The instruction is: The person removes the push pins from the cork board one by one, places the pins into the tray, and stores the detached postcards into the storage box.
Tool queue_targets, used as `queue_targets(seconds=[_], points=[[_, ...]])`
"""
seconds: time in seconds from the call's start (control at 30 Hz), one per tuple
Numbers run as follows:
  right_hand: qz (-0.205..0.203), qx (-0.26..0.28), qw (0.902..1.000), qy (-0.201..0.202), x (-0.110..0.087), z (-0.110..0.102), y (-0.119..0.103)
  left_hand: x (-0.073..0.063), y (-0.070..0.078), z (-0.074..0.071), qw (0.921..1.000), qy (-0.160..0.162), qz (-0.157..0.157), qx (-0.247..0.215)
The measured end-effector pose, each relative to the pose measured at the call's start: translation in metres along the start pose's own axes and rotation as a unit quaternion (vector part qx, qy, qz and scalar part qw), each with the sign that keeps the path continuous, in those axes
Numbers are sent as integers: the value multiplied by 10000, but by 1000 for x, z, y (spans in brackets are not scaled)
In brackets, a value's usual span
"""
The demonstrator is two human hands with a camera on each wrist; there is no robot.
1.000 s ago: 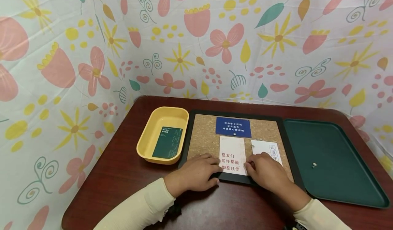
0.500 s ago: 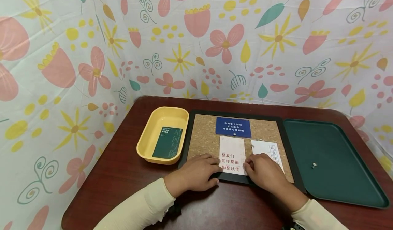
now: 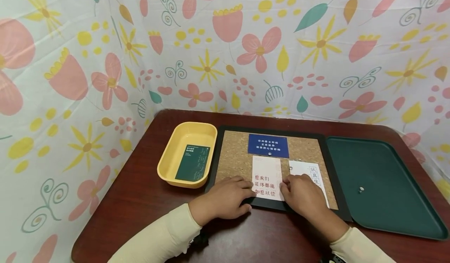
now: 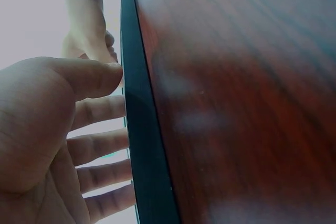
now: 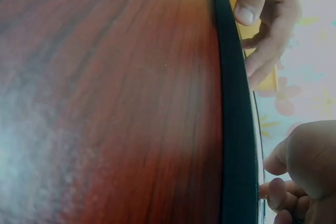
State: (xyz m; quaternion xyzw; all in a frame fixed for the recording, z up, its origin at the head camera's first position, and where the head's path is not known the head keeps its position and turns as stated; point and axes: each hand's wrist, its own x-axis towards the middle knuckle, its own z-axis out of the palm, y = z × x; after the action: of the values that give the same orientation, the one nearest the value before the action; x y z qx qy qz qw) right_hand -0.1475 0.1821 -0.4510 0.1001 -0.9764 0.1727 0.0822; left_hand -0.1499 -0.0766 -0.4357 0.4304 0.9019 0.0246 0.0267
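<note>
A cork board [image 3: 234,150] with a black frame lies on the table, bearing a blue card [image 3: 268,145], a pale pink card [image 3: 267,168] with red lettering and a white card [image 3: 304,167]. My left hand [image 3: 225,198] rests over the lower left of the board, its fairly straight fingertips at the pink card's left edge. In the left wrist view its fingers [image 4: 100,148] lie spread over the frame's side. My right hand [image 3: 305,196] has curled fingers and its thumb at the pink card's right edge, covering part of the white card. I cannot tell whether it pinches that edge.
A yellow basin [image 3: 165,165] holding a dark green card [image 3: 192,162] stands left of the board. Right of it lies a dark green tray [image 3: 379,165] with a small pin [image 3: 361,189] on it. Silver pins show on the blue and white cards. Flowered cloth [image 3: 260,79] hangs behind the table.
My right hand has shifted slightly, uncovering more of the white card. The left hand and the pink card keep their places; the head view has drifted a little.
</note>
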Motion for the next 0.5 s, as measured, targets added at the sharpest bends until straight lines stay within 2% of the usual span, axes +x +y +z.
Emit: queue_targets(seconds=[0.2,0.5], points=[[-28,185,9996,-203,1,0,-2,0,-1,0,10000,59,56,40],[209,317,9989,-274,2,1,-2,0,0,1,9999,46,72,64]])
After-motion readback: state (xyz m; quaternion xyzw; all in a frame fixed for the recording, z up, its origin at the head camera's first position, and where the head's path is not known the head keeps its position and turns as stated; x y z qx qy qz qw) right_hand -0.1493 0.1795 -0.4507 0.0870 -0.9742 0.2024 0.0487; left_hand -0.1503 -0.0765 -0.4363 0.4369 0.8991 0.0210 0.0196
